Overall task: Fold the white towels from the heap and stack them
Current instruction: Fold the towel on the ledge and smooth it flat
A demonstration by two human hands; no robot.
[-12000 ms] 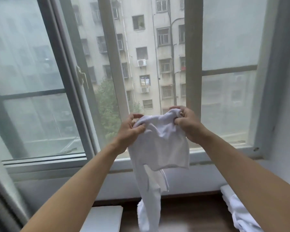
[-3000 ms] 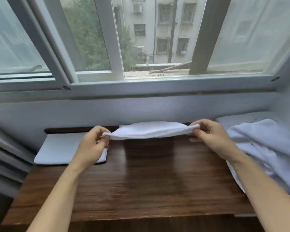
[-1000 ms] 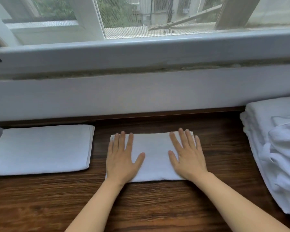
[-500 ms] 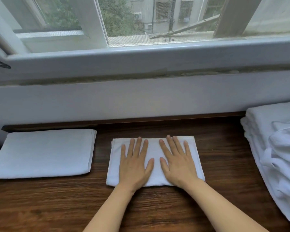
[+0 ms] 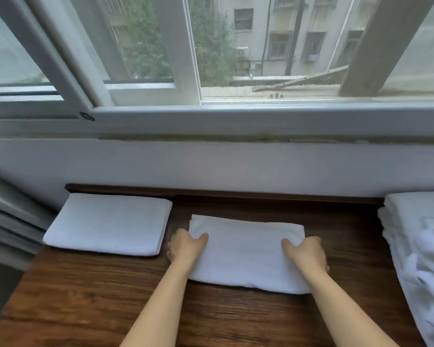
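Note:
A folded white towel (image 5: 246, 249) lies flat in the middle of the dark wooden table (image 5: 85, 296). My left hand (image 5: 186, 247) grips its left edge, thumb on top and fingers tucked under. My right hand (image 5: 306, 254) grips the right edge the same way. To the left, a flat stack of folded white towels (image 5: 108, 222) rests near the wall. At the right edge sits the heap of white towels (image 5: 421, 251), partly crumpled and cut off by the frame.
A white wall (image 5: 211, 166) and window sill (image 5: 236, 116) rise straight behind the table. A grey radiator or curtain edge (image 5: 8, 229) stands at the left. The table's front part is bare wood.
Both hands lay flat together on the middle of the towel; now they have slid apart to its left and right edges and closed on them.

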